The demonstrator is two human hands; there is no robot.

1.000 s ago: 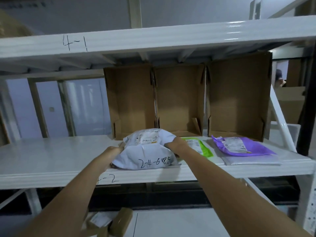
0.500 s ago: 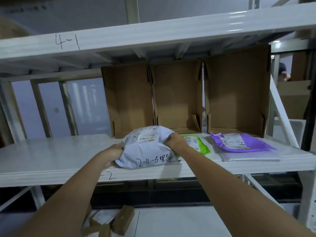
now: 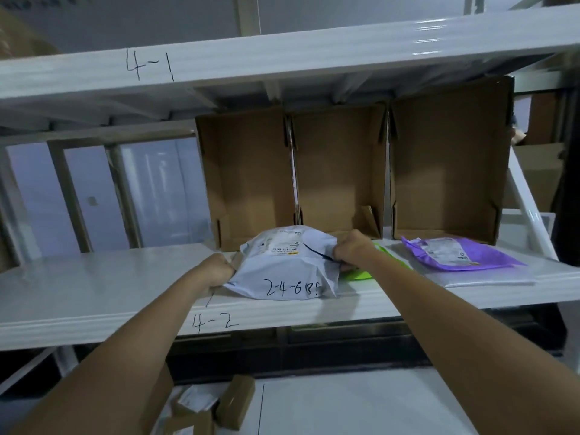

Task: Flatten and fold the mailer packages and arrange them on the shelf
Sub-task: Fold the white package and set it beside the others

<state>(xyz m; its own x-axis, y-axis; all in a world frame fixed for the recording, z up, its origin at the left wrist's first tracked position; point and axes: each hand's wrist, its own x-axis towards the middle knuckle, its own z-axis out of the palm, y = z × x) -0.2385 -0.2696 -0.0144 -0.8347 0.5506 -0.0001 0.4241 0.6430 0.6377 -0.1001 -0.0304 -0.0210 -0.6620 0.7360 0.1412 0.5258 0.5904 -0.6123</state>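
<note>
We are gripping the white mailer (image 3: 287,265) at both ends — left hand (image 3: 216,271), right hand (image 3: 351,249) — tucking its sides under evenly to fold flat.

Both arms outstretched, left hand (image 3: 216,273) and right hand (image 3: 353,249) with fingers curled, gripping

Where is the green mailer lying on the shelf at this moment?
In the head view the green mailer lies flat on the shelf marked 4-2, mostly hidden under the right hand, between the white mailer and the purple mailer.
</note>
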